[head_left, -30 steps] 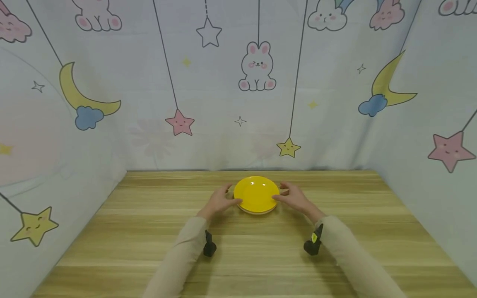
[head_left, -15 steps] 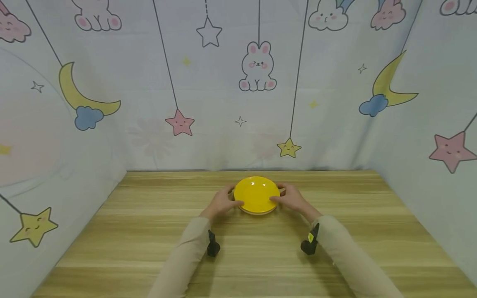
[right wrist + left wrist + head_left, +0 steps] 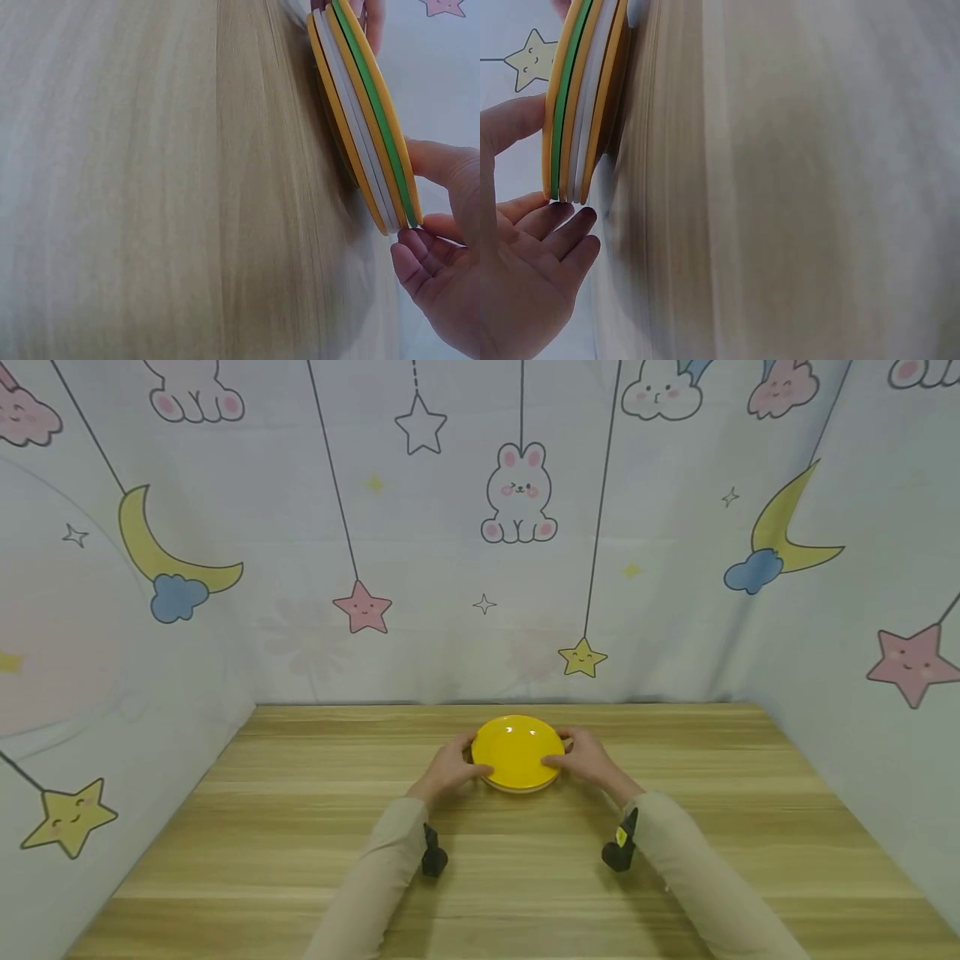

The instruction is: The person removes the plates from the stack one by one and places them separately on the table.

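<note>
Both hands (image 3: 450, 767) (image 3: 592, 758) hold the stacked plates (image 3: 517, 750) between them

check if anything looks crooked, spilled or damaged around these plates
Nothing stands out. The stack of round yellow, green and white plates looks evenly aligned in both wrist views, held between the left hand and right hand. No visible chip or spill shows on it or the brown wood-grain table.

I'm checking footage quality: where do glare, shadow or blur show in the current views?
Head view: two glints on the yellow plate, soft shadows by the sleeves on the table; left wrist view: table grain blurred toward the right, dim shadow beside the stack of plates; right wrist view: grain blurred toward the left, soft shadow beside the stack.
</note>
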The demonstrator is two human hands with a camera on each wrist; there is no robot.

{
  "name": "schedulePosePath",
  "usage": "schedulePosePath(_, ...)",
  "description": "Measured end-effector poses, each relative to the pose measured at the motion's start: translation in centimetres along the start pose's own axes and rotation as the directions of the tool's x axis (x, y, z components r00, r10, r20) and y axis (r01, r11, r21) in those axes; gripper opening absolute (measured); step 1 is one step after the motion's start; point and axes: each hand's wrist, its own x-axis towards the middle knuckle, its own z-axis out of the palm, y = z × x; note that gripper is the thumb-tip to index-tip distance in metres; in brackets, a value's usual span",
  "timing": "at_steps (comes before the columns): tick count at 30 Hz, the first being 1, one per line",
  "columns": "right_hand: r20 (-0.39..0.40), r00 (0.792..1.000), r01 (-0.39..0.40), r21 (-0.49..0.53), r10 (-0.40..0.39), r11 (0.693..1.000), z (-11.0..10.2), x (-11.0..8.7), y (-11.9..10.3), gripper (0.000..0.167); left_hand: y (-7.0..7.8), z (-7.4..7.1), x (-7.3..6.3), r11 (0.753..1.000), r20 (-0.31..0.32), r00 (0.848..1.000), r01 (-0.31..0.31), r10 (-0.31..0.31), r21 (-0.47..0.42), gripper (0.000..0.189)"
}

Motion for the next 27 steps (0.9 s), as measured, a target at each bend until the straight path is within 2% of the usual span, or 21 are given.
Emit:
schedulePosePath(4, -0.01, 1.0, -0.003, 0.002, 0.003, 1.0, 0.05, -0.01, -0.06, 0.059, -0.01, 0.11, 0.0, 1.0, 0.004, 1.0, -0.005, 0.005, -0.015, 0.067)
schedulePosePath(16, -0.031, 0.999, -0.029, 0.043, 0.031, 0.999, 0.12, 0.07, -0.22, 0.056, -0.12, 0.58, 0.21, 0.99, 0.001, 0.998, 0.069, -0.07, -0.121, 0.07)
schedulePosePath(22, -0.028, 1.0, -0.013, 0.042, 0.014, 0.999, -0.19, 0.16, -0.2, 0.054, -0.09, 0.57, 0.15, 0.989, 0.006, 0.994, 0.106, -0.106, -0.105, 0.076)
schedulePosePath(27, -0.014, 1.0, 0.013, 0.056, -0.012, 0.998, -0.54, 0.05, -0.26, 0.053, -0.28, 0.55, 0.17, 0.99, 0.025, 0.994, 0.108, -0.106, -0.086, 0.078)
